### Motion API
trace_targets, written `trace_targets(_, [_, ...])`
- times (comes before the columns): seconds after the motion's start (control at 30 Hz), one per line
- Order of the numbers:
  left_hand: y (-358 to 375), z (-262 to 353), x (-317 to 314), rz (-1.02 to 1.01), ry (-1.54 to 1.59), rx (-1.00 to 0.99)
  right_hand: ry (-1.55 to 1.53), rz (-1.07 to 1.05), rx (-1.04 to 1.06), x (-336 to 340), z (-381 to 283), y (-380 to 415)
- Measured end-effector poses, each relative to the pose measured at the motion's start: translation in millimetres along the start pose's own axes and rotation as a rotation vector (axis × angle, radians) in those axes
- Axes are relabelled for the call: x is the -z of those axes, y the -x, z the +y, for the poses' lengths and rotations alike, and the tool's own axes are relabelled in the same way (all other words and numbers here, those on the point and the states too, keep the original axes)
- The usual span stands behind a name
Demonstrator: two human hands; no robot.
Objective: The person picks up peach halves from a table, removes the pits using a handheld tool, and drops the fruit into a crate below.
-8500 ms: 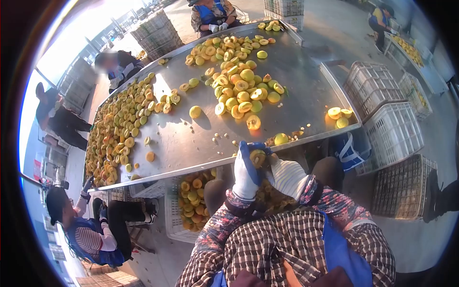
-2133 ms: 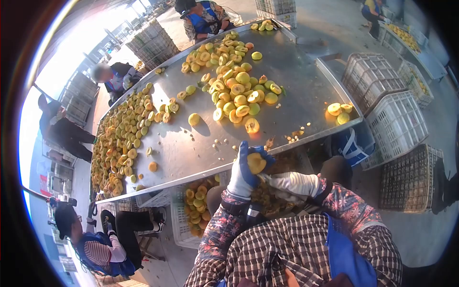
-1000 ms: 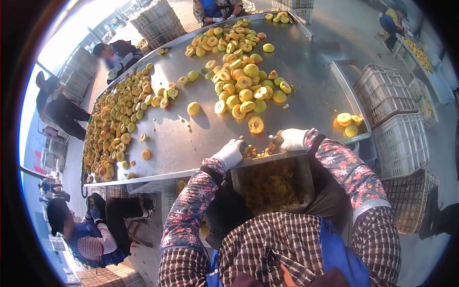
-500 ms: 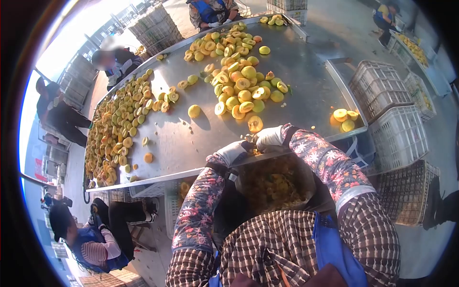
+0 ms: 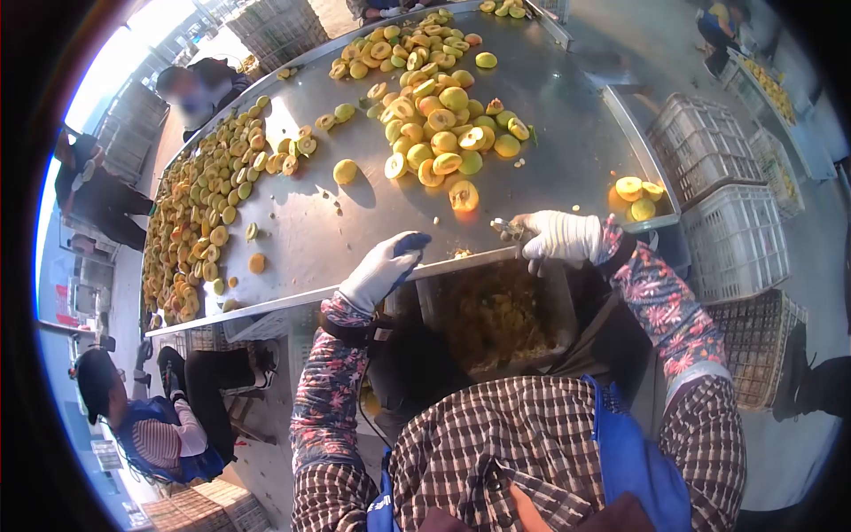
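Observation:
My left hand (image 5: 383, 271), in a white glove with dark fingertips, is at the front edge of the metal table (image 5: 567, 133). Its fingers are extended and nothing shows in them. In my gloved right hand (image 5: 560, 238), closed and over the same edge, is a small metal tool (image 5: 507, 229) pointing left. Just beyond it lies a cut yellow peach half (image 5: 463, 196), with a heap of whole and halved peaches (image 5: 434, 115) behind. Scraps lie on the edge between my hands. Below them stands a bin (image 5: 560, 301) holding brownish-yellow pulp.
Many halved peaches (image 5: 191, 230) cover the table's left side. A few peaches (image 5: 640, 199) sit in the right corner beside the raised rim. Stacked plastic crates (image 5: 734, 239) stand to the right. A person (image 5: 160, 417) sits at the left, and others are around the table.
My hands have moved apart from their meeting point at the table edge, the left going left and the right going right. The tool now shows clearly. The whole view has shifted slightly.

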State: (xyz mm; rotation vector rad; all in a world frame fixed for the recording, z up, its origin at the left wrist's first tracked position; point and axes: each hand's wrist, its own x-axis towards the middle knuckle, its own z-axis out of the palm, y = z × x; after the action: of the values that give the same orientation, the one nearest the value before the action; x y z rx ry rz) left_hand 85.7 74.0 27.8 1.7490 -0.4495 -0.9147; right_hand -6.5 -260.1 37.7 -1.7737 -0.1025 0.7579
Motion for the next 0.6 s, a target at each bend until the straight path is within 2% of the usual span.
trace_targets(0.03, [-8,-7,-2,0.008,0.002,-0.013,-0.118,0.037,-0.048,-7,-3,8])
trace_targets(0.1, [-24,-23,-14,0.381,-0.705,-0.234,-0.003,0.0,0.079,-13,16,2])
trace_targets(0.13, [-31,-31,-18,0.291,-0.578,-0.163,-0.086,0.008,0.054,-21,6,8])
trace_targets(0.17, [-33,-17,-19,0.017,-0.279,-0.142,-0.211,0.015,0.001,-24,-2,15])
trace_targets(0.23, [-36,0,-20,-0.054,-0.203,-0.109,-0.313,0.076,0.076,-26,-3,26])
trace_targets(0.27, [-49,-14,-14,0.049,-0.204,-0.121,-0.33,0.111,0.054,-25,-5,30])
trace_targets(0.3, [-50,4,-10,0.147,-0.34,-0.1,-0.349,0.147,0.034,-22,-10,35])
trace_targets(0.33, [-61,9,-4,0.274,-0.386,-0.137,-0.219,0.218,-0.012,-17,-19,39])
trace_targets(0.37, [-74,8,3,0.397,-0.429,-0.166,-0.246,0.27,0.067,-10,9,29])
trace_targets(0.4, [-98,-7,18,0.498,-0.506,-0.255,-0.263,0.285,0.058,-12,8,29])
trace_targets(0.43, [-113,-4,22,0.507,-0.506,-0.26,-0.277,0.302,0.052,-11,3,30])
trace_targets(0.5, [-139,19,19,0.744,-0.795,-0.5,-0.333,0.296,0.167,-23,5,30])
trace_targets(0.53, [-144,30,15,0.66,-0.937,-0.526,-0.36,0.274,0.174,-30,5,31])
trace_targets(0.57, [-153,33,8,0.662,-0.937,-0.529,-0.386,0.254,0.181,-36,3,33])
trace_targets(0.6, [-163,36,3,0.599,-1.078,-0.449,-0.36,0.25,0.216,-42,3,33])
